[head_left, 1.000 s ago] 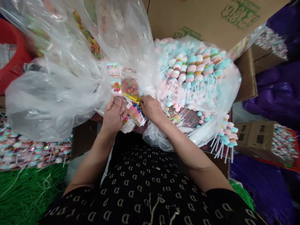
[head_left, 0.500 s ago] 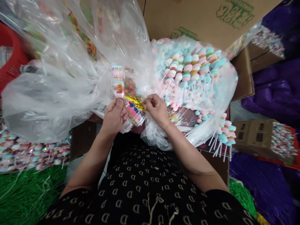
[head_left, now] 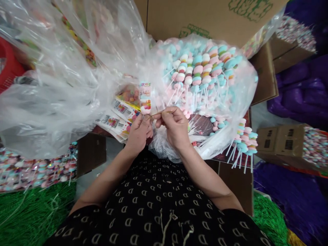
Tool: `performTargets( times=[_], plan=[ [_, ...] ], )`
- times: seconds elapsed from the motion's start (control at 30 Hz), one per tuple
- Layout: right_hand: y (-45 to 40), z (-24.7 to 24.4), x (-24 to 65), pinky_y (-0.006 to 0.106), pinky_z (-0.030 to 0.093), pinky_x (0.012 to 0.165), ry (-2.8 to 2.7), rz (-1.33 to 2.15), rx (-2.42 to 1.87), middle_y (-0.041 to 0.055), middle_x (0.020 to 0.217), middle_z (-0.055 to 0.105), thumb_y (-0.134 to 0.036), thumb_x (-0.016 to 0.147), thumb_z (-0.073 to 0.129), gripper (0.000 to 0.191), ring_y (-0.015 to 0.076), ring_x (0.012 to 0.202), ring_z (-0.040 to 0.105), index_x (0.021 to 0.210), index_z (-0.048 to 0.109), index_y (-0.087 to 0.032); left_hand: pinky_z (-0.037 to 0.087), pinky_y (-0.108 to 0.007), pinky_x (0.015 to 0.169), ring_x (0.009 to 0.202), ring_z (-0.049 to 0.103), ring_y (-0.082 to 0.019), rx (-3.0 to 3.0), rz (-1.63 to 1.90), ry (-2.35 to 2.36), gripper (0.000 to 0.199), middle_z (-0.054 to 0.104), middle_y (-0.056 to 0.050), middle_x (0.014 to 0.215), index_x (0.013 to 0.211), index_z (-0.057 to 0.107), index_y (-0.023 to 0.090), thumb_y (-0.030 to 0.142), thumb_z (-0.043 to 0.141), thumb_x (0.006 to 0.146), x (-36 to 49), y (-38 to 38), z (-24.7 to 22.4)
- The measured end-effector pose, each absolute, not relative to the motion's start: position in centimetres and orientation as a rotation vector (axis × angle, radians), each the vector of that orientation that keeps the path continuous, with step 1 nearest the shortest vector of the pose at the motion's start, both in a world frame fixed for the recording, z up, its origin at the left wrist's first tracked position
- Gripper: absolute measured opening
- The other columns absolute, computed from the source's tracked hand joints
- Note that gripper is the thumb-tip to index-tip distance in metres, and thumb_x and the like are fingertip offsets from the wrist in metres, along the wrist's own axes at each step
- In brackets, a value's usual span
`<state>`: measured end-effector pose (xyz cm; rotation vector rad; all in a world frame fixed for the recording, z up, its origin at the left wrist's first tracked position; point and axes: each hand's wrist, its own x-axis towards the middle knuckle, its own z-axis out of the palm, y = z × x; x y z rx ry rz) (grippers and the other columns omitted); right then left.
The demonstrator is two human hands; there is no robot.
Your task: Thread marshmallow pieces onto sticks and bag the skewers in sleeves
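Observation:
My left hand (head_left: 139, 135) is closed around the bottom of a bagged candy skewer (head_left: 145, 97), which stands upright above the thumb. Its small clear bag has colourful print at the top, with pink, white and orange sweets showing below. Pinched in my right hand (head_left: 176, 127) is a thin gold twist tie (head_left: 156, 114), whose far end meets the neck of the bag at my left fingertips. Fingers hide the skewer's stick. Flat printed bags (head_left: 112, 120) lie beside my left hand, and shiny gold ties (head_left: 135, 105) show behind it.
A large clear bag of marshmallow skewers (head_left: 205, 71) stands at the right, with more skewers (head_left: 247, 138) at the table's edge. Billowing plastic bags (head_left: 51, 89) fill the left. Behind is a cardboard box (head_left: 192, 17). A red basket (head_left: 9, 65) sits far left.
My left hand has moved right with the bagged skewer, off the printed bags. My right hand has drawn the gold tie clear of the pile and brought it to the bag's neck.

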<state>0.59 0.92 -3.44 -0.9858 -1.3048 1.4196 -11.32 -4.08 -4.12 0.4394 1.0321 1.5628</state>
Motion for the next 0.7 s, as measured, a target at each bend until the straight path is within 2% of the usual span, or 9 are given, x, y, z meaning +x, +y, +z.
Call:
performTargets(
  times=[0.07,0.2,0.33,0.47,0.6,0.63,0.7],
  plan=[
    [0.1,-3.9,0.6,0.029,0.061,0.070,-1.381,1.239,-0.968,-0.0014,0.081,0.077,-0.044,0.097,0.070,0.019,0.0138,0.069,0.072,0.094,0.065,-0.026,0.029,-0.016,0.038,0.041,0.031,-0.004,0.398,1.548,1.036,0.028,0.042,0.011,0.056,0.087,0.060,0.021,0.038,0.082,0.092,-10.3,-3.9,-3.8],
    [-0.3,-4.7,1.2,0.035,0.063,0.087,-1.503,0.887,-0.897,0.0003,0.093,0.079,-0.031,0.097,0.071,0.005,0.0163,0.089,0.077,0.094,0.072,-0.027,0.027,-0.017,0.038,0.041,0.030,-0.004,0.323,1.530,1.042,0.022,0.037,0.011,0.056,0.086,0.058,0.022,0.028,0.077,0.095,-8.9,-3.6,-2.8],
    [-0.1,-5.0,1.9,0.036,0.063,0.093,-1.478,0.845,-0.849,0.0009,0.098,0.079,-0.028,0.097,0.071,0.007,0.0173,0.098,0.077,0.091,0.074,-0.030,0.031,-0.017,0.041,0.043,0.034,-0.005,0.327,1.517,0.959,0.026,0.040,0.010,0.057,0.082,0.052,0.022,0.025,0.072,0.097,-7.9,-3.6,-2.2],
    [0.0,-5.6,2.4,0.035,0.064,0.092,-1.202,1.146,-0.841,-0.0008,0.104,0.078,-0.035,0.094,0.075,0.005,0.0147,0.091,0.076,0.092,0.074,-0.031,0.036,-0.018,0.045,0.043,0.036,-0.006,0.370,1.460,0.855,0.033,0.042,0.010,0.056,0.080,0.045,0.023,0.031,0.071,0.100,-7.3,-3.6,-2.4],
    [0.1,-5.6,3.0,0.035,0.065,0.090,-0.994,1.407,-0.845,0.0000,0.107,0.078,-0.046,0.089,0.081,0.018,0.0150,0.092,0.075,0.088,0.072,-0.030,0.037,-0.020,0.046,0.043,0.036,-0.005,0.422,1.382,0.798,0.040,0.040,0.010,0.056,0.076,0.042,0.023,0.036,0.072,0.099,-6.8,-3.5,-2.7],
    [0.0,-5.5,3.1,0.033,0.066,0.084,-0.967,1.423,-0.855,0.0005,0.107,0.078,-0.047,0.086,0.083,0.021,0.0147,0.090,0.075,0.087,0.073,-0.029,0.037,-0.020,0.046,0.043,0.036,-0.005,0.433,1.375,0.794,0.039,0.040,0.010,0.056,0.076,0.043,0.023,0.036,0.072,0.098,-6.7,-3.5,-2.7],
    [-0.3,-5.2,3.1,0.026,0.062,0.061,-0.922,1.437,-0.884,0.0003,0.107,0.078,-0.047,0.083,0.087,0.023,0.0117,0.075,0.072,0.087,0.074,-0.028,0.035,-0.020,0.046,0.044,0.036,-0.005,0.455,1.386,0.796,0.036,0.041,0.010,0.057,0.079,0.046,0.022,0.036,0.074,0.097,-6.3,-3.4,-2.7]
  ],
)
